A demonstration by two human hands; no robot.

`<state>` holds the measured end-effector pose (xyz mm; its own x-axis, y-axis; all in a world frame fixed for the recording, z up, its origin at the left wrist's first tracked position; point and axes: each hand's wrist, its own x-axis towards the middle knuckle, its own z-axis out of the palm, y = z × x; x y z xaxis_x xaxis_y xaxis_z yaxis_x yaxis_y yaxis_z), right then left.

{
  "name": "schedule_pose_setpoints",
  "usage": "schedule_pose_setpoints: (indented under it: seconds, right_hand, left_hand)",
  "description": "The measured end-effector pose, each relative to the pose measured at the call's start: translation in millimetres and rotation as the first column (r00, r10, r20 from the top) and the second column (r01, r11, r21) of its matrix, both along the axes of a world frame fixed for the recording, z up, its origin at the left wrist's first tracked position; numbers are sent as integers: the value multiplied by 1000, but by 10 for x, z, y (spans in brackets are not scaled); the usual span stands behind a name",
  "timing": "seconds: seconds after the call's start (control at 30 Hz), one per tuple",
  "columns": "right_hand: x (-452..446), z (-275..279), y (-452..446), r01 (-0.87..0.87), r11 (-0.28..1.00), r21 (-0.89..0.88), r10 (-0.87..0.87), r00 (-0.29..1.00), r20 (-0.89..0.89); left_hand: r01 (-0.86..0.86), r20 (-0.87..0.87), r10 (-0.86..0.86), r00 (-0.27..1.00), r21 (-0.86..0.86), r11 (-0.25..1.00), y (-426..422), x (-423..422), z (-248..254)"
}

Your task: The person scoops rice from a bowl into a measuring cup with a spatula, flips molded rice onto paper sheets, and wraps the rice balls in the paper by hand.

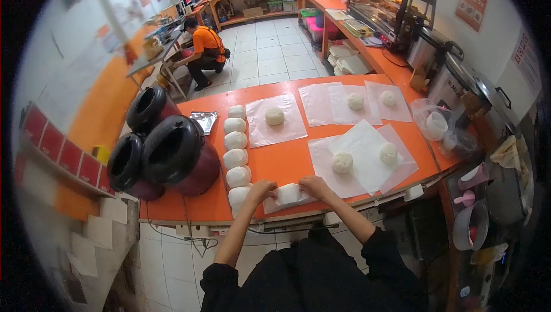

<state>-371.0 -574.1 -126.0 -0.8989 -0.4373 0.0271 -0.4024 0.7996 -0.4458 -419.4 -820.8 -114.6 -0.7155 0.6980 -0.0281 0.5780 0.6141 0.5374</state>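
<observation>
Near the front edge of the orange counter, a white wrapped bundle lies between my hands. My left hand is closed on the left end of its paper, and my right hand pinches the right end. Just left of them runs a column of several white wrapped bundles. A round dough-like ball rests on a white paper sheet behind my hands. To the right, more balls sit on overlapping sheets.
Dark lidded containers and a foil packet stand at left. A plastic bag with a white cup is at right. A person in orange crouches beyond the counter. A glass display case stands at the back right.
</observation>
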Motion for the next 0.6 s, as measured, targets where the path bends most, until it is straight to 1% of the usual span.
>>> schedule_pose_setpoints:
  seconds: [0.03, 0.07, 0.17, 0.23, 0.27, 0.33, 0.37, 0.4, 0.43, 0.47, 0.53, 0.57, 0.6]
  right_hand:
    - [106, -62, -14, 8, 999, -52, -12, 998, -70]
    - [198, -124, -28, 15, 994, -107, -30, 990, -136]
    - [443, -234, -70, -22, 998, -54, 2, 937, -348]
    - [516, -322, -83, -39, 998, -55, 15, 927, -374]
    - [540, -360, -82, -43, 998, -55, 18, 921, -390]
    - [619, -385, -79, -49, 998, -43, 28, 919, -392]
    - [642, -390, -67, -54, 998, -33, 36, 918, -396]
    - [697, -245, -73, -36, 997, -71, 6, 926, -376]
    - [792, 21, -100, -19, 994, -110, -22, 934, -356]
    - [855, 159, -125, -4, 989, -149, -46, 943, -331]
    - [849, 100, -103, -58, 980, -188, 0, 955, -297]
    - [852, 45, -79, -84, 975, -207, 23, 960, -278]
    - [830, -74, -47, -75, 961, -267, 7, 969, -246]
  left_hand:
    - [-40, -43, 38, 998, -27, 999, 2, 68, -43]
    - [-93, -96, 93, 991, 4, 996, 5, 140, -95]
    - [-229, -233, 246, 941, 97, 969, 55, 456, -245]
    - [-298, -316, 335, 888, 161, 941, 103, 708, -136]
    - [-305, -290, 342, 894, 168, 938, 78, 749, -214]
    - [-315, -236, 352, 906, 181, 932, 40, 832, -334]
    - [-289, -204, 334, 920, 222, 931, 3, 896, -388]
    - [-264, -174, 316, 933, 265, 927, -24, 968, -305]
    - [-242, -146, 297, 944, 307, 920, -44, 1019, -225]
    - [-212, -155, 277, 948, 337, 917, -61, 1075, -176]
    - [-157, -175, 243, 954, 397, 904, -88, 1151, -122]
    - [-175, -172, 256, 951, 383, 907, -105, 1154, -162]
    - [-191, -169, 269, 948, 371, 909, -116, 1128, -235]
